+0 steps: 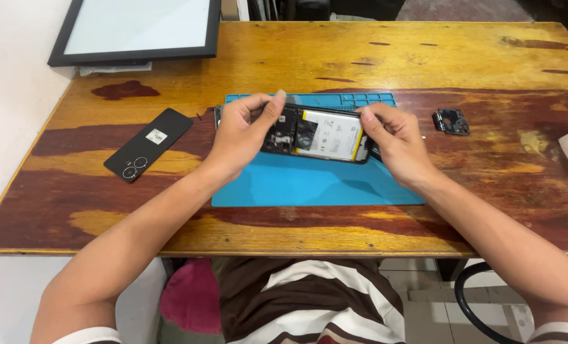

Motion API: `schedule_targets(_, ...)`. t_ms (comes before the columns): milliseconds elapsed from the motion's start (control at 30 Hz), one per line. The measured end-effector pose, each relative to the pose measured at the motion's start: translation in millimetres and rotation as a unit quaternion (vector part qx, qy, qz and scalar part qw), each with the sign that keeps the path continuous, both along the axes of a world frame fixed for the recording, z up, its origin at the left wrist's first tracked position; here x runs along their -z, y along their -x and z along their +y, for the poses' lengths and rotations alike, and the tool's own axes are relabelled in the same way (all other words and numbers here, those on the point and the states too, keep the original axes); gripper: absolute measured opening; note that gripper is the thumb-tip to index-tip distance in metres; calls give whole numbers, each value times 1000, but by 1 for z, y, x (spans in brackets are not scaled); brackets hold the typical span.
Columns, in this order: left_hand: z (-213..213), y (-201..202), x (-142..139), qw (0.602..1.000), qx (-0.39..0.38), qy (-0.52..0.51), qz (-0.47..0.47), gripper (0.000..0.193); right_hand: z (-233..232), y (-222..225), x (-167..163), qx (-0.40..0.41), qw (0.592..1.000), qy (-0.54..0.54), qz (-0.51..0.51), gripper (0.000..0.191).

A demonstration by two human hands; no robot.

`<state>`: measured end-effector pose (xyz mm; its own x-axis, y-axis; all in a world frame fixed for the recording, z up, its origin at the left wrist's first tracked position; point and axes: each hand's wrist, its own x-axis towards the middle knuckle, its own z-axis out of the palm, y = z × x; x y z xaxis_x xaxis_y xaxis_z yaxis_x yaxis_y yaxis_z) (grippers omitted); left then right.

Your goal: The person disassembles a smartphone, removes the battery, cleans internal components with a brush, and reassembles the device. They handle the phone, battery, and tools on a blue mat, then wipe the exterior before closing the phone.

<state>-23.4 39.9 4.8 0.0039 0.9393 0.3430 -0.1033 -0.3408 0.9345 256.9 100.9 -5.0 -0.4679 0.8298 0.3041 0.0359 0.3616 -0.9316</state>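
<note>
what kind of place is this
Probably a small phone repair bench. Both hands hold an opened phone with its battery exposed over a blue repair mat, a removed black back cover lies on the wooden table.

Above a blue rubber work mat [309,185] on a worn wooden table [335,57], the left hand [242,137] and right hand [392,140] grip opposite ends of an opened black smartphone with exposed white battery [319,135], its detached black back cover [148,144] lying well left.

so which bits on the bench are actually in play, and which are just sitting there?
In play: opened phone, held by left hand and right hand, over blue mat.

Lying about: black back cover, small black part, framed panel.
</note>
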Motion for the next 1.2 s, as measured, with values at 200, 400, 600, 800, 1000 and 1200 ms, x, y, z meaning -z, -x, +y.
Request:
schedule_targets(200,-3,-4,12,991,-93,-92,17,43,-26,10,1,-43,997,-23,-55,28)
schedule_targets(400,-15,13,-1,959,-66,-237,142,41,-47,11,-18,-37,951,-269,-148,19)
schedule_targets(600,-17,14,-4,946,-68,-285,137,36,-55,14,-32,-79,938,-308,-134,17)
schedule_targets(800,-9,11,3,966,-120,-197,118,45,-50,17,-45,-161,900,-320,-248,30)
schedule_targets(1000,-11,15,2,969,-65,-210,112,41,-62,28,-35,-181,859,-363,-314,48)
schedule_targets(1200,-15,18,-1,966,-52,-218,132,46,-69,31,-27,-181,835,-418,-310,44)
